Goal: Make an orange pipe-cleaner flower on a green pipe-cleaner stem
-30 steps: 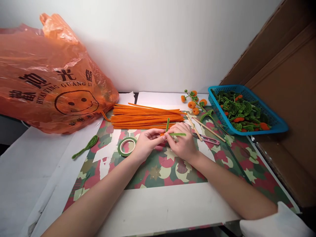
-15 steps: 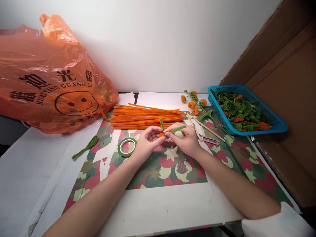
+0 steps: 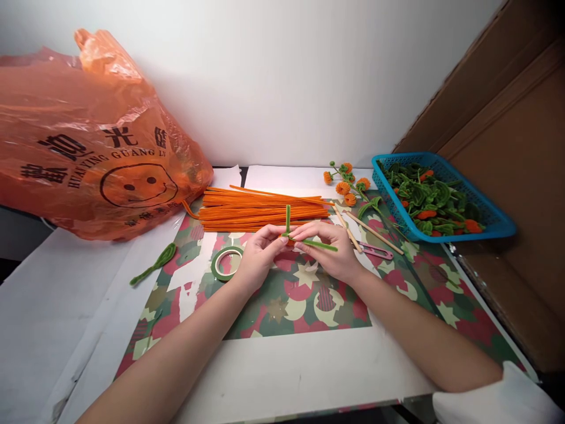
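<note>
Above the patterned mat, my left hand (image 3: 261, 250) pinches a small orange pipe-cleaner flower (image 3: 290, 240), mostly hidden by the fingers. A green pipe cleaner (image 3: 288, 218) sticks straight up from it, and another green length reaches out to the right. My right hand (image 3: 329, 247) grips this green length close to the flower, thumb and fingers pressed together. Just left of my left hand lies a roll of green tape (image 3: 216, 265). Behind both hands is a bundle of orange pipe cleaners (image 3: 260, 209).
An orange plastic bag (image 3: 110, 141) fills the back left, with a green pipe-cleaner leaf (image 3: 163, 259) in front. At right are wooden sticks (image 3: 375, 232), a pink tool (image 3: 377, 251), finished orange flowers (image 3: 343, 188) and a blue basket (image 3: 468, 238) of green and orange pieces.
The green length on the right has swung from slanting upward to slanting downward. The other green length now stands more upright. Both hands stay close together over the mat.
</note>
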The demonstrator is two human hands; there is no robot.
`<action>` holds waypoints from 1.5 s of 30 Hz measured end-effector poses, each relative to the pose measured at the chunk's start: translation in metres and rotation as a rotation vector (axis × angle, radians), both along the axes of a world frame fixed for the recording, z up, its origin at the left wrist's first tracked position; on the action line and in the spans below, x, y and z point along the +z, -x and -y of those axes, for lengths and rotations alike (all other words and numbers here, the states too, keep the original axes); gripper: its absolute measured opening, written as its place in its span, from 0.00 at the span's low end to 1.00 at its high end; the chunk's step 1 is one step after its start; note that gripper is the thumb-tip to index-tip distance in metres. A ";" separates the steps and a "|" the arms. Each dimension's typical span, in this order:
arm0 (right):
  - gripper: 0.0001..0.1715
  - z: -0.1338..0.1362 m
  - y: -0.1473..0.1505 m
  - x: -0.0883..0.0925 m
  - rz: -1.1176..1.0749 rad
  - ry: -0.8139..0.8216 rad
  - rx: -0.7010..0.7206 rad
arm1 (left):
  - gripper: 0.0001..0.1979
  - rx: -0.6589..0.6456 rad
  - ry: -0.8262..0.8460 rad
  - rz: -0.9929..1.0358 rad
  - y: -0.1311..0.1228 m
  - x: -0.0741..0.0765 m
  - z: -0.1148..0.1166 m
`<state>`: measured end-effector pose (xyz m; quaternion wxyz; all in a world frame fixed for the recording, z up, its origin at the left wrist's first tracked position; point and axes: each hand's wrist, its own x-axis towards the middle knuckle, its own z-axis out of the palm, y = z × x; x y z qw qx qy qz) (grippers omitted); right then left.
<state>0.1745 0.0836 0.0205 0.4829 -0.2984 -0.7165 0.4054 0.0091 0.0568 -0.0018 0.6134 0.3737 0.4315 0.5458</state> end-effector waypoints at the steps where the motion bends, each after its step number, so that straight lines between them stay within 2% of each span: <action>1: 0.05 0.000 0.000 -0.001 -0.003 -0.003 0.013 | 0.12 -0.001 -0.007 -0.008 0.000 0.000 0.000; 6: 0.03 0.000 0.002 -0.004 -0.025 -0.002 0.007 | 0.13 0.069 -0.126 -0.223 -0.002 0.004 0.006; 9: 0.04 0.001 0.003 -0.004 -0.038 0.031 -0.018 | 0.09 0.130 -0.231 -0.389 -0.003 0.007 0.011; 12: 0.05 0.002 0.004 -0.004 -0.049 0.057 -0.041 | 0.06 0.176 -0.286 -0.452 -0.003 0.008 0.013; 15: 0.06 0.002 0.005 -0.004 -0.086 0.095 -0.055 | 0.06 0.178 -0.311 -0.403 -0.003 0.005 0.011; 20: 0.09 -0.002 0.006 -0.009 -0.155 0.220 0.000 | 0.09 0.118 -0.324 -0.216 -0.003 -0.002 0.007; 26: 0.10 -0.008 0.003 -0.012 -0.116 0.290 -0.054 | 0.12 0.118 -0.231 -0.121 -0.004 0.000 0.006; 31: 0.12 -0.005 0.005 -0.011 -0.189 0.299 -0.056 | 0.13 0.101 -0.180 -0.105 -0.004 -0.001 0.004; 34: 0.12 0.000 0.008 -0.011 -0.167 0.260 -0.115 | 0.13 0.088 -0.183 -0.116 -0.004 -0.001 0.004; 41: 0.02 0.006 0.010 -0.009 -0.066 0.065 -0.269 | 0.14 0.075 -0.194 -0.115 -0.006 -0.002 0.004; 45: 0.04 0.004 0.007 -0.006 0.022 -0.064 -0.292 | 0.14 0.105 -0.208 -0.103 -0.007 -0.001 0.004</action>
